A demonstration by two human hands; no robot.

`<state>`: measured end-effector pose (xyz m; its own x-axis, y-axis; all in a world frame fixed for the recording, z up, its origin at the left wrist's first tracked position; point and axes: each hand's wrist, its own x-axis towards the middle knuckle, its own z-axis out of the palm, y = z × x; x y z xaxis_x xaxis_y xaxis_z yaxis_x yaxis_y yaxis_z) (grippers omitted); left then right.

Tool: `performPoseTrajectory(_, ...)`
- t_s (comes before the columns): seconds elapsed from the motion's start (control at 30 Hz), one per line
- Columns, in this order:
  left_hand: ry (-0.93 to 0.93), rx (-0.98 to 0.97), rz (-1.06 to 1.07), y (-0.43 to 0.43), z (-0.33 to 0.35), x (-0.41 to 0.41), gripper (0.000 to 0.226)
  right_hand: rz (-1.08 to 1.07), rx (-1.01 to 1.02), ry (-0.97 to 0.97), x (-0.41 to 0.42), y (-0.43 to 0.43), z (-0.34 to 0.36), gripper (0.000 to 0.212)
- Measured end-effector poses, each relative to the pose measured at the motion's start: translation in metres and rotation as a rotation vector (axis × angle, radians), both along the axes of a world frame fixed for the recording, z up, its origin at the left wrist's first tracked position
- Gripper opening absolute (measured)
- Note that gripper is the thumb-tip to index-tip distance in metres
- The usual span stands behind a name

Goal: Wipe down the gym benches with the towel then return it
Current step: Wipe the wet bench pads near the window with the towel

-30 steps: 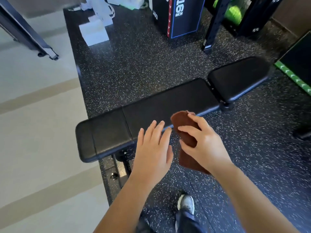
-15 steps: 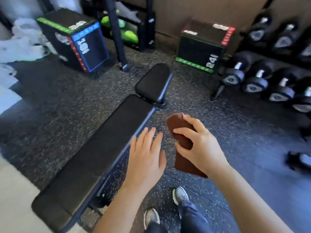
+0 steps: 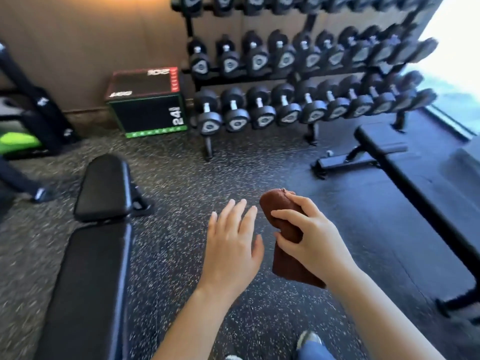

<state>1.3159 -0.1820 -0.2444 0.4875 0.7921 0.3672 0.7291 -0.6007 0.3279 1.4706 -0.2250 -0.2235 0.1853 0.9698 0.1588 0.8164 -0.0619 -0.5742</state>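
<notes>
The dumbbell rack fills twelve o'clock. Two black gym benches flank the person, one at eight o'clock and another at three. The brown towel, touching neither, points its long axis toward twelve. The right hand has its fingers curled round the towel's middle. Just beside it at nine, the left hand hovers, its fingers straight and holding nothing. The three o'clock bench looks nearer the towel hand.

A black rack holding rows of black dumbbells stands against a tan wall, with a black box marked 24 just beside its left end and something bright green far left, all on a speckled dark floor.
</notes>
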Motion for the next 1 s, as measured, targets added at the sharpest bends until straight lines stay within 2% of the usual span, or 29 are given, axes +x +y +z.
performPoseTrajectory(0.27, 0.009, 0.046, -0.291, -0.045, 0.012, 0.133, 0.049, -0.304, 0.037, 0.03, 0.111, -0.086, 0.003, 0.036)
performPoseTrajectory(0.67, 0.022, 0.043, -0.708, -0.174, 0.014, 0.379, 0.051, -0.736, 0.023, 0.003, 0.315, -0.265, -0.002, 0.035)
performPoseTrajectory(1.0, 0.047, -0.066, -0.964, -0.212, -0.022, 0.5, 0.048, -1.052, -0.014, 0.101, 0.396, -0.331, -0.027, 0.032)
